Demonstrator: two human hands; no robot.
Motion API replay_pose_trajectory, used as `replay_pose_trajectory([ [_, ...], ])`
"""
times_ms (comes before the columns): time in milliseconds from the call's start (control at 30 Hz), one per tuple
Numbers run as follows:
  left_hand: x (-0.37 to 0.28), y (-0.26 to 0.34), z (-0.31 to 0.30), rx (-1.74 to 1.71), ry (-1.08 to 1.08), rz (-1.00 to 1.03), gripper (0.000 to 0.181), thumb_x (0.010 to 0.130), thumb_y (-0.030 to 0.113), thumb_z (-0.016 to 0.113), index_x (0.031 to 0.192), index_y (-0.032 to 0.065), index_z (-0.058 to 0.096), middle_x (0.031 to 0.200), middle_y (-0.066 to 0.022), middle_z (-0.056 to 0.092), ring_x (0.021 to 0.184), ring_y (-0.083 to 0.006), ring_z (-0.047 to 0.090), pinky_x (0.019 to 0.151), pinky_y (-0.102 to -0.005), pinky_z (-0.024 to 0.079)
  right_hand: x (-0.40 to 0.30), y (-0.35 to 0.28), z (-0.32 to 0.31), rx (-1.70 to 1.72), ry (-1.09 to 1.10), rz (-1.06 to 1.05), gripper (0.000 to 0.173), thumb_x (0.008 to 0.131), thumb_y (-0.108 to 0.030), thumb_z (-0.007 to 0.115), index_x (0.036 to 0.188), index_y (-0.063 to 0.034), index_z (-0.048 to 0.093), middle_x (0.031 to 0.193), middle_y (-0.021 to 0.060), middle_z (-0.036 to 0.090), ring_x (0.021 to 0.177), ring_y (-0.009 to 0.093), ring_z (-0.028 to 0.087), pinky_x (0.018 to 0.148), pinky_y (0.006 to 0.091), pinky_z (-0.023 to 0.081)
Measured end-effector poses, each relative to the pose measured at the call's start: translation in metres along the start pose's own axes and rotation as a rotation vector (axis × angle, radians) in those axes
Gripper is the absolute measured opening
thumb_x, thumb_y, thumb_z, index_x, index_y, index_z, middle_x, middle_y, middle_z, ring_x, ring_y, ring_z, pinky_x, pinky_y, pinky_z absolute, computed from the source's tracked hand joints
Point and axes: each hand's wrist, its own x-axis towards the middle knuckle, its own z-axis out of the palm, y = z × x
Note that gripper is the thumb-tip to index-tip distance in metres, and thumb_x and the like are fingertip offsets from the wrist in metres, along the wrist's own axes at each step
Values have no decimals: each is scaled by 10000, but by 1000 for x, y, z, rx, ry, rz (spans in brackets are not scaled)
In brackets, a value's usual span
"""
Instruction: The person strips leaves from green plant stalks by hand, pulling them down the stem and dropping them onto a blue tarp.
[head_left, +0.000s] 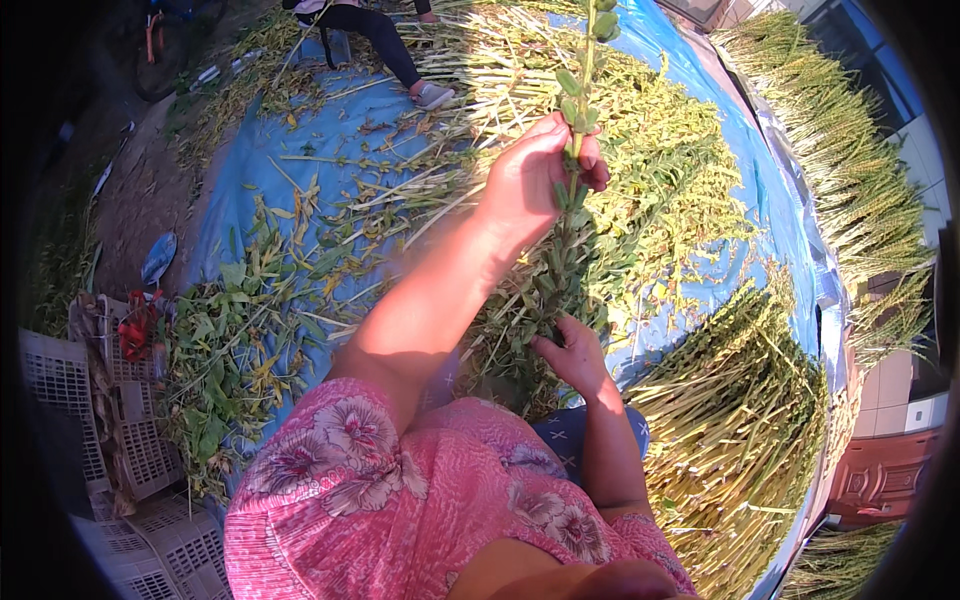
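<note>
My left hand (534, 166) is raised in front of me, its thumb and fingers closed round an upright green stalk with pods, apparently sesame (570, 90). Lower down, nearer my body, my right hand (576, 352) grips the leafy lower part of the stalk between thumb and fingers; leaves hide the exact contact. Beneath both hands lies a heap of cut green stalks (645, 172) on a blue tarp (337, 127).
Bundled stalks (735, 420) lie on my right; more stand along the wall (921, 157). Loose leaves (217, 360) and plastic crates (150, 442) are on my left, with a red ribbon (137, 326). A seated person's leg (390, 49) shows at the far side, near a bicycle (154, 56).
</note>
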Motion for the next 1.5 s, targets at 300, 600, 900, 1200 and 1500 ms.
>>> replay_pose_trajectory([
  [300, 11, 15, -19, 120, 90, -59, 459, 938, 441, 332, 1312, 175, 349, 1169, -164, 528, 930, -288, 582, 800, -409, 448, -33, 51, -45, 32, 174, 40, 279, 715, -137, 661, 963, -35, 585, 760, 165, 614, 662, 242, 581, 629, 337, 447],
  [600, 12, 3, -46, 213, 205, -71, 428, 932, 391, 393, 1169, 43, 466, 1028, -129, 587, 925, -272, 591, 812, -385, 455, -63, 71, -55, -23, 145, 288, 240, 724, -122, 644, 949, -46, 607, 800, 137, 645, 737, 252, 621, 699, 322, 468],
  [900, 9, -2, -32, 224, 259, -183, 401, 905, 321, 479, 1211, 76, 394, 974, -139, 582, 835, -299, 596, 710, -395, 480, -98, 96, -78, -186, 231, 353, 244, 680, -139, 682, 892, -36, 621, 723, 130, 639, 631, 208, 596, 621, 313, 460],
  [1200, -1, -22, -30, 155, 138, -303, 316, 902, 255, 452, 1164, 77, 451, 976, -157, 581, 859, -298, 601, 736, -370, 472, -127, 116, -75, 25, 249, 392, 196, 708, -59, 652, 892, -6, 615, 691, 3, 581, 614, 75, 491, 572, 237, 411],
  [1500, 2, -24, -42, 273, 251, -263, 314, 907, 298, 462, 1065, 28, 490, 1031, -175, 593, 962, -340, 580, 830, -417, 465, -131, 109, -89, 293, 192, 492, 433, 777, 46, 559, 1199, -43, 521, 911, 22, 593, 778, 84, 511, 719, 204, 417],
])
